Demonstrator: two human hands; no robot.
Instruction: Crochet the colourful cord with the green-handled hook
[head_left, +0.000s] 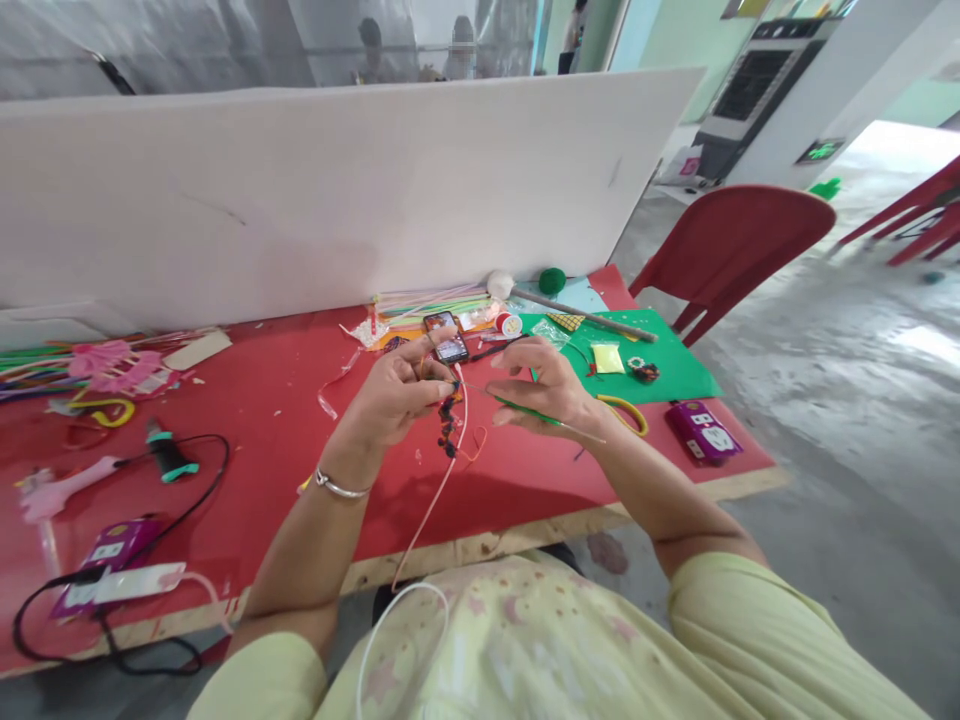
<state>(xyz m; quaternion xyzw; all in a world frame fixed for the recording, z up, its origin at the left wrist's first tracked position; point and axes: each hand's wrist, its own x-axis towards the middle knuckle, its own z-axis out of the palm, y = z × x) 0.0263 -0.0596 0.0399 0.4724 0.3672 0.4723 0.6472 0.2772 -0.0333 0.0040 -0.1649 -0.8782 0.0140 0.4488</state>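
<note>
- Left hand [394,395] pinches the dark beaded twist on a pink cord [448,425], frame centre; best held taut.
- Right hand [544,385] grips a thin green stick [525,408]; feed it slowly.

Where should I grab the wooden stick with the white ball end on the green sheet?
Grip the wooden stick at its bare mid-shaft, coming from above. It lies flat across the green sheet, so the slim shaft likely pinches easier than the round white ball end by the board.

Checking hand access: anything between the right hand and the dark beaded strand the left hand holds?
Nothing visible. The right hand, holding a thin green stick, faces the dark beaded strand pinched in the left hand across an open gap.
</note>
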